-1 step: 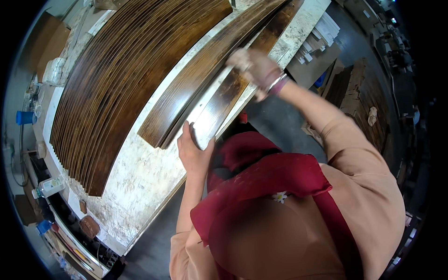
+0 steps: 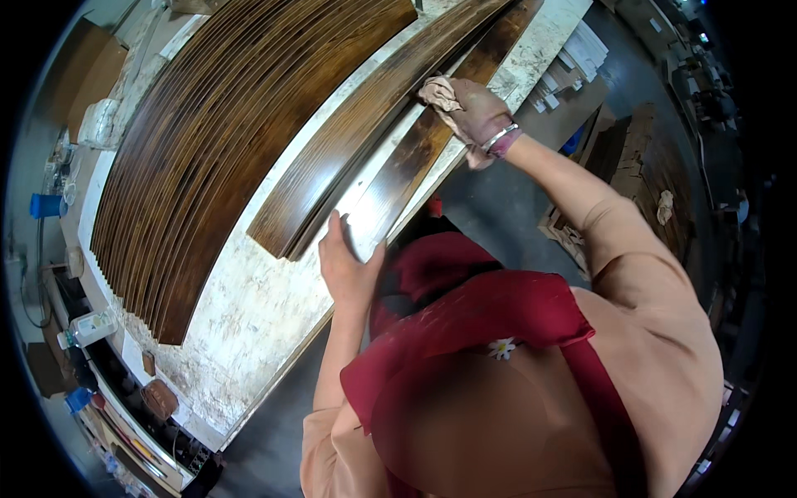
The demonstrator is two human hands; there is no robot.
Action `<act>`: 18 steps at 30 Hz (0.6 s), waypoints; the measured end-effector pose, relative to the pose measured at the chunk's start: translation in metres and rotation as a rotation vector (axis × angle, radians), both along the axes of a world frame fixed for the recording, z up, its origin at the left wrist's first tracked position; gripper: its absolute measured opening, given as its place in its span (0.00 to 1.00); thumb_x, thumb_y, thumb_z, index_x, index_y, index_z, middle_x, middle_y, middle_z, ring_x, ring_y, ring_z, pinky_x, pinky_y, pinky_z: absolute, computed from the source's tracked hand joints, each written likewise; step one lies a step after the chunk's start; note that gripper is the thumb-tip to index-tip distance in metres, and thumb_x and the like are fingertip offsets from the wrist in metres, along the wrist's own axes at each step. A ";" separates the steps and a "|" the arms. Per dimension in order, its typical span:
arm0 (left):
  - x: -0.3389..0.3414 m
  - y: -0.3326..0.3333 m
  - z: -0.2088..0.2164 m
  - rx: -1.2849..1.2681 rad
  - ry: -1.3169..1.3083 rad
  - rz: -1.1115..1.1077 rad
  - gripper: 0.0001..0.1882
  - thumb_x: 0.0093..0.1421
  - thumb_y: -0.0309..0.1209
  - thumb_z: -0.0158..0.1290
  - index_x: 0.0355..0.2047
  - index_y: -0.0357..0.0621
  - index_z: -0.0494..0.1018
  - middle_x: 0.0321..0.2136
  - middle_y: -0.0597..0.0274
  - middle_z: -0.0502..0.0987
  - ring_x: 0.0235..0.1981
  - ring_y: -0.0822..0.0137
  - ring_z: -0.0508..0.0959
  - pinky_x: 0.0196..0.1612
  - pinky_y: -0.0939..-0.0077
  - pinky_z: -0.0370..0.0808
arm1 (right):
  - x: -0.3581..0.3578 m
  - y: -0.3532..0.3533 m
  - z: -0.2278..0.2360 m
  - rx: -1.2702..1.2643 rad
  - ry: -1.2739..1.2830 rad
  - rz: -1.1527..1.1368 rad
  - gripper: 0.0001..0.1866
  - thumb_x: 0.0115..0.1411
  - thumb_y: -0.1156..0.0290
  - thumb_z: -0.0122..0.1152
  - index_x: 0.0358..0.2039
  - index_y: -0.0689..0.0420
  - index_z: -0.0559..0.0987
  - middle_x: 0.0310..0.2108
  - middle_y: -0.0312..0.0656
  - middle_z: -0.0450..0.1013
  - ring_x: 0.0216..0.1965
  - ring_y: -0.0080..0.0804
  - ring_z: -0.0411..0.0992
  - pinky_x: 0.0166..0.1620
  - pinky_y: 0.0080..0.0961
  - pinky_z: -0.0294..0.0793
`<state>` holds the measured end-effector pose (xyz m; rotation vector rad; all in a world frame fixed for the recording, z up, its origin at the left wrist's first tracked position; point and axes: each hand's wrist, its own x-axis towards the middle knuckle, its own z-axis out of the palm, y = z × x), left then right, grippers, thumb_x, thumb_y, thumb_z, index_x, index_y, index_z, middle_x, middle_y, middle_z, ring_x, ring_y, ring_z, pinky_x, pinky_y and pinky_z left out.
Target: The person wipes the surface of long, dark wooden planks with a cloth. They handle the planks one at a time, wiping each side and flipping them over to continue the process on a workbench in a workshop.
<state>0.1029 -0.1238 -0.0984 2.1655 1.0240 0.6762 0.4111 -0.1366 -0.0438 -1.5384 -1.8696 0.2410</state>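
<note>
The left hand [image 2: 349, 270] is at the near end of a dark brown wooden board [image 2: 407, 162], thumb and forefinger spread apart, one toward each side of that end. How hard it presses is impossible to tell. The board lies along the edge of the desk [image 2: 241, 349] closest to the person, running away to the upper right, with a bright glare over its near part. The right hand [image 2: 483, 116], a silver band [image 2: 501, 136] at its wrist, is over the board farther along, its fingers curled around a crumpled, pale rag [image 2: 441, 95]; part of the grip is hidden.

Just beyond the board is a small group of curved brown boards [image 2: 332, 137] lying close together. Farther to the left, a large set of similar curved boards [image 2: 224, 158] stands side by side in a tight row. Near the left edge of the desk are a blue cup [image 2: 45, 206], a clear bottle [image 2: 93, 329] and a brown lump [image 2: 158, 399]. The person wears a dark red apron [image 2: 481, 311] with a white flower [image 2: 501, 349] on it.
</note>
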 end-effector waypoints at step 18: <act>0.031 -0.001 0.005 0.179 0.343 -0.196 0.42 0.54 0.48 0.60 0.61 0.36 0.59 0.56 0.40 0.64 0.56 0.40 0.63 0.59 0.48 0.58 | -0.096 -0.015 -0.014 -0.304 -0.222 0.028 0.10 0.56 0.67 0.56 0.35 0.56 0.80 0.33 0.39 0.78 0.35 0.36 0.76 0.35 0.38 0.76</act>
